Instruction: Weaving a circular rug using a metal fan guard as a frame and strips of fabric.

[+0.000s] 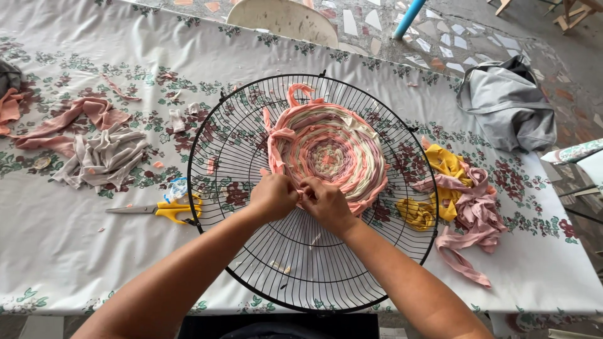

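Home craft corner, likely patio: bench under flowered cloth, broken-tile mosaic floor at far side, plastic chair far, fabric scraps left, yellow scissors near left, grey bag far right.

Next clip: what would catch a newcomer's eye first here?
The round black wire fan guard lying in the middle of the floral tablecloth, with a spiral mat of pink, cream and purple cloth strips woven into its centre. The left hand and right hand meet at the mat's near edge, pinching a strip. Yellow-handled scissors lie left of the guard, and yellow and pink scraps right.
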